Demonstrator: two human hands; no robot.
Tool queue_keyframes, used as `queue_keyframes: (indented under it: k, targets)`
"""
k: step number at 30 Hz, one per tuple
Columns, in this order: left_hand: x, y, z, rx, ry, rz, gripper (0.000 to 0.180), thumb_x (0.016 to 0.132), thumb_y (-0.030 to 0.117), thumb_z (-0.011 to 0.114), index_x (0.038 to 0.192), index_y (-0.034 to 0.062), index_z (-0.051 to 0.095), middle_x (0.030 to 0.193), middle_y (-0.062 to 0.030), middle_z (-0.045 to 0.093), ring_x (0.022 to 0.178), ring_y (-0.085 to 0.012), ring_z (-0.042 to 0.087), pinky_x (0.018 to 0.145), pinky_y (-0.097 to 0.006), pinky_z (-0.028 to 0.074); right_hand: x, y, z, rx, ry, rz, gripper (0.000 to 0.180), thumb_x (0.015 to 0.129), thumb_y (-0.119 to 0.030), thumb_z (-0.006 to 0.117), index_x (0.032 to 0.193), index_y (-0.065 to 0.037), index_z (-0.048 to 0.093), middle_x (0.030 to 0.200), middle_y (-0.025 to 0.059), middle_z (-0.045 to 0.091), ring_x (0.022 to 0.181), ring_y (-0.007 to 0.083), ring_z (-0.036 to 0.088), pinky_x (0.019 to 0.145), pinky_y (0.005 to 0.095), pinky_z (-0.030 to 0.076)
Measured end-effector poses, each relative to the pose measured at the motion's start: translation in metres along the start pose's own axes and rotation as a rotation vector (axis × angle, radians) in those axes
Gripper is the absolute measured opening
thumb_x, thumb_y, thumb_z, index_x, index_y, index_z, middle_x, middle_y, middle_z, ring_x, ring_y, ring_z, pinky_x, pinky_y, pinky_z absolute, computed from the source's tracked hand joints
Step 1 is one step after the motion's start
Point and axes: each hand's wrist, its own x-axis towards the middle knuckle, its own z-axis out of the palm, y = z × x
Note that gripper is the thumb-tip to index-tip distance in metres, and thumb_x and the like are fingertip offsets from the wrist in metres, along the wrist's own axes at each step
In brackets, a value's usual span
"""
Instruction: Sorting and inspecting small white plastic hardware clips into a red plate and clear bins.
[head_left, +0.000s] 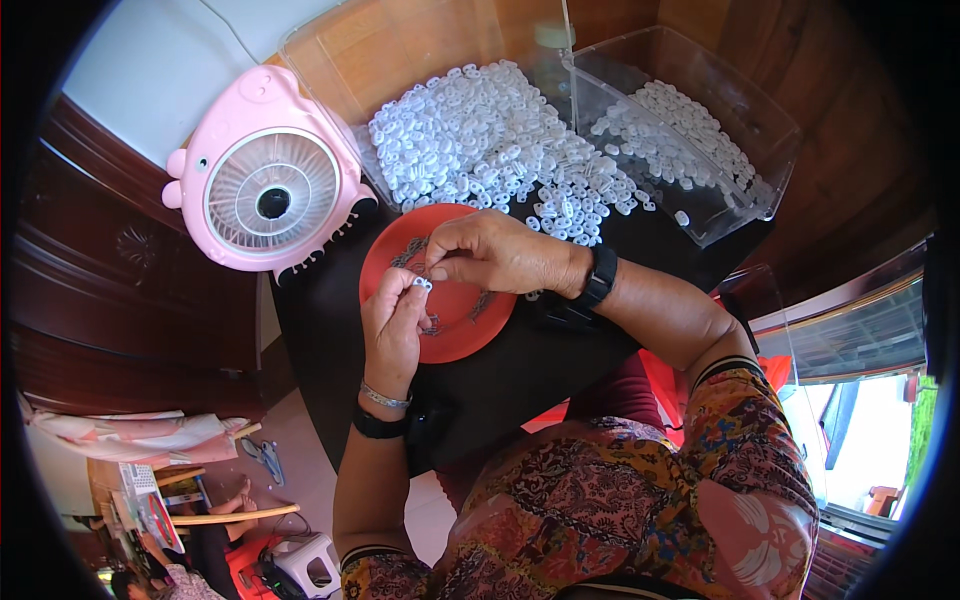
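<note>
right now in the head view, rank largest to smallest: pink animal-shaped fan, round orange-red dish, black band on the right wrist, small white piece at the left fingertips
1. Pink fan
2. Orange-red dish, partly covered
3. Black right-wrist band
4. White piece, clearly smallest

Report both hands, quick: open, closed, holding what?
Left hand: closed, pinching a small white piece.
Right hand: fingertips pinched closed; whether they hold anything cannot be told.
</note>
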Motion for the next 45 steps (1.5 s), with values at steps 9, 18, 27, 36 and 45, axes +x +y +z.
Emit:
queue_keyframes:
  k: [9, 18, 27, 36, 45]
  targets:
    - [-0.0009, -0.0007, 0.0015, 0.053, -0.003, 0.029, 0.015, 0.09, 0.017, 0.05, 0.082, 0.0046, 0.054, 0.063, 0.0014, 0.051, 0.055, -0.0039, 0.047, 0.05, -0.019, 0.035, -0.0003, -0.0025, -0.0017, -0.063, -0.05, -0.008, 0.008, 0.083, -0.007, 0.066, 0.087, -0.003, 0.061, 0.079, 0.008, 0.062, 0.073, 0.0203, 0.062, 0.066, 0.0308, 0.048]
    - [-0.0004, -0.0007, 0.0019, 0.059, -0.008, 0.038, 0.014, 0.09, 0.016, 0.051, 0.082, 0.0043, 0.054, 0.063, 0.0019, 0.051, 0.056, -0.004, 0.047, 0.05, -0.019, 0.036, -0.0008, -0.0004, -0.0014, -0.086, -0.03, -0.021, 0.009, 0.082, -0.009, 0.068, 0.087, -0.004, 0.061, 0.077, 0.0093, 0.063, 0.071, 0.022, 0.063, 0.063, 0.0315, 0.047]
    - [-0.0007, -0.0002, 0.0024, 0.046, -0.015, 0.027, 0.013, 0.09, 0.013, 0.054, 0.084, 0.0009, 0.053, 0.068, 0.0001, 0.05, 0.056, -0.0055, 0.046, 0.051, -0.021, 0.041, -0.0011, -0.0003, -0.0018, -0.105, -0.033, -0.017, 0.009, 0.082, -0.008, 0.067, 0.087, -0.004, 0.061, 0.076, 0.0093, 0.063, 0.071, 0.0213, 0.063, 0.063, 0.0314, 0.047]
    - [-0.0019, 0.0003, 0.002, 0.059, -0.021, 0.032, 0.014, 0.091, 0.014, 0.053, 0.086, 0.0007, 0.054, 0.07, -0.0005, 0.052, 0.056, -0.0058, 0.048, 0.051, -0.021, 0.042, -0.0016, -0.0012, -0.0034, -0.092, -0.041, 0.0, 0.009, 0.081, -0.008, 0.067, 0.086, -0.003, 0.061, 0.077, 0.0092, 0.063, 0.071, 0.0215, 0.063, 0.064, 0.0318, 0.047]
    - [-0.0024, 0.001, 0.0048, 0.115, 0.008, 0.088, 0.014, 0.09, 0.014, 0.052, 0.081, 0.0037, 0.053, 0.063, 0.0022, 0.049, 0.054, -0.0039, 0.045, 0.049, -0.02, 0.035, -0.0013, -0.0011, -0.0004, -0.136, -0.079, 0.006, 0.008, 0.081, -0.008, 0.066, 0.085, -0.003, 0.06, 0.076, 0.0107, 0.062, 0.071, 0.0246, 0.062, 0.063, 0.0337, 0.046]
